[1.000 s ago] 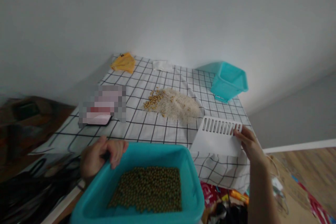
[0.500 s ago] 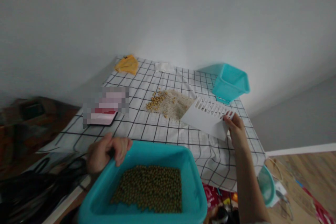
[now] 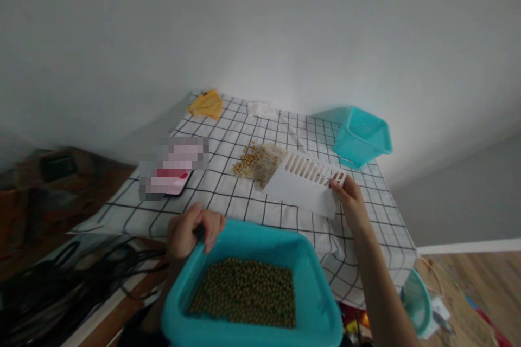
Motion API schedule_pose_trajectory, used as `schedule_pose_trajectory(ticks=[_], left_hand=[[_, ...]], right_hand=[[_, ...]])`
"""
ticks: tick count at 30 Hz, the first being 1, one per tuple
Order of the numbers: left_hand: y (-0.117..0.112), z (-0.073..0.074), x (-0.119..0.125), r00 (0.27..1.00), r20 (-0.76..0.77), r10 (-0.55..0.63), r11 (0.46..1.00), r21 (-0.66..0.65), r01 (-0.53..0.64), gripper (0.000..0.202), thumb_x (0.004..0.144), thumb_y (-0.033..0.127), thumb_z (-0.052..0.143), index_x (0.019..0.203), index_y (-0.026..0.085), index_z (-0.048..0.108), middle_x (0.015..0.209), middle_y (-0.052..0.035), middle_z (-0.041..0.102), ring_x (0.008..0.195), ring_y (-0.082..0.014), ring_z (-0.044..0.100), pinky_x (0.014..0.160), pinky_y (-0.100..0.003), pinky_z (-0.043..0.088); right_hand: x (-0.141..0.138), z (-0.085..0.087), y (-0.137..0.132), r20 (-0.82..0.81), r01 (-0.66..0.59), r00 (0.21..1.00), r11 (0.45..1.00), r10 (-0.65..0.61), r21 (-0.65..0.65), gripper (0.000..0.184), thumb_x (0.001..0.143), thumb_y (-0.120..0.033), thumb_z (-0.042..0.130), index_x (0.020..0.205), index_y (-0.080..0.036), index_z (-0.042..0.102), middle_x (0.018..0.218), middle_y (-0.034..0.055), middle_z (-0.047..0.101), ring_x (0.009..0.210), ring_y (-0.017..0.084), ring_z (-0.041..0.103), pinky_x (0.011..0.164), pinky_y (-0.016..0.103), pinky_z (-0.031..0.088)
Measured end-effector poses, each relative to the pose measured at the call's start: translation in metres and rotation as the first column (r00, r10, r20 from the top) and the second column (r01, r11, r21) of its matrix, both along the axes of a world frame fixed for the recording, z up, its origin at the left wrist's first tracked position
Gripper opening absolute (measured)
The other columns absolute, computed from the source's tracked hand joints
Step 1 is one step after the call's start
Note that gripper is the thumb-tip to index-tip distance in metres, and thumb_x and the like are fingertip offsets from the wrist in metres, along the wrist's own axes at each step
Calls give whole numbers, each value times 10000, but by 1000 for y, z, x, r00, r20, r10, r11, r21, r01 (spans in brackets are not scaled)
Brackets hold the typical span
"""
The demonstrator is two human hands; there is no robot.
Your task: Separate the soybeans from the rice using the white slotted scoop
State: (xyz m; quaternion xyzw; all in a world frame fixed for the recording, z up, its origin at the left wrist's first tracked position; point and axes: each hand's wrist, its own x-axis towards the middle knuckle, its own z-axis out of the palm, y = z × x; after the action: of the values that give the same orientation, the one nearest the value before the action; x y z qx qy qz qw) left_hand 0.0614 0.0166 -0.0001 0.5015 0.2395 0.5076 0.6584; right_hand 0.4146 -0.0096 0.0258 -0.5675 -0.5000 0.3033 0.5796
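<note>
Slotted scraper against the grain heap, basin held near

The right hand (image 3: 345,190) has its fingers clamped on one end of a white slotted scraper (image 3: 299,190). This scraper lies over the right part of a heap of pale grains (image 3: 266,165), and some yellow beans (image 3: 247,161) are gathered at the left side of the heap. All this is on the tabletop (image 3: 228,195), which is covered by a checked cloth. The left hand (image 3: 199,230) has its fingers closed over the left rim of a teal basin (image 3: 277,236) (it contains small green beans (image 3: 248,293)), just before the near edge of the tabletop.

I judge that the step in hand is gathering the heap with the scraper. The next move seems to call for a low, flat edge and a steady basin. Whether the scraper touches the cloth, I cannot tell.
</note>
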Motion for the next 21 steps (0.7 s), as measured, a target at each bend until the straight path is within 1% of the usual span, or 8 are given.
schedule_pose_trajectory(ticks=[2,4,8,11,13,17,19,21], left_hand=[[0,-3,-3,1000,-20,-15,1000,9,15,671,1019,498,435,435,214,603,330,-8,505,358,-143,430,607,-386,395],[0,-6,-5,999,-46,-25,1000,17,26,681,1013,526,430,431,215,597,326,-13,506,353,-147,434,608,-393,403],[0,-11,-8,998,-60,-22,999,37,25,687,1012,536,428,427,214,593,320,-15,510,332,-143,420,593,-395,402],[-1,-12,-8,999,-50,-8,1000,13,9,691,1018,518,426,419,214,590,317,-17,511,333,-143,418,594,-392,405],[-2,-11,-6,999,-49,-9,1000,-11,9,685,1017,504,439,418,212,593,321,-16,514,339,-139,417,598,-385,406],[-5,-8,-4,999,-52,2,999,-35,-4,679,1005,496,455,401,210,574,313,-15,499,337,-133,394,584,-380,401],[-5,-7,-3,997,-72,10,999,-36,-12,688,1000,509,447,389,212,559,303,-18,489,330,-136,382,582,-387,406],[-6,-7,-2,996,-88,24,999,-40,-28,697,997,514,442,377,215,551,297,-20,481,326,-138,377,586,-392,411]], right_hand=[[-7,-1,3,22,-25,999,1000,25,-11,223,856,-453,714,835,-238,660,813,15,671,775,209,566,723,312,432],[-10,-3,5,51,-21,998,1000,22,-20,230,858,-460,703,825,-238,654,776,12,652,743,207,550,703,313,418],[-6,-6,6,66,64,996,998,-64,-5,250,847,-473,698,807,-238,624,752,3,623,722,202,529,684,307,398],[-2,-5,4,33,115,993,993,-116,18,260,828,-467,713,781,-235,606,738,-3,614,721,199,526,675,299,394],[-3,-4,2,10,124,992,992,-124,32,245,829,-452,718,789,-233,614,761,5,636,756,207,550,694,299,408],[-8,0,4,6,131,991,990,-132,55,235,840,-450,720,894,-226,674,929,47,723,905,247,621,799,333,459],[-9,1,8,11,131,991,990,-131,59,246,843,-455,720,917,-224,681,943,51,732,922,254,635,823,346,468],[-11,2,13,27,117,992,991,-119,64,243,851,-458,715,916,-226,679,912,47,724,918,253,635,812,343,468]])
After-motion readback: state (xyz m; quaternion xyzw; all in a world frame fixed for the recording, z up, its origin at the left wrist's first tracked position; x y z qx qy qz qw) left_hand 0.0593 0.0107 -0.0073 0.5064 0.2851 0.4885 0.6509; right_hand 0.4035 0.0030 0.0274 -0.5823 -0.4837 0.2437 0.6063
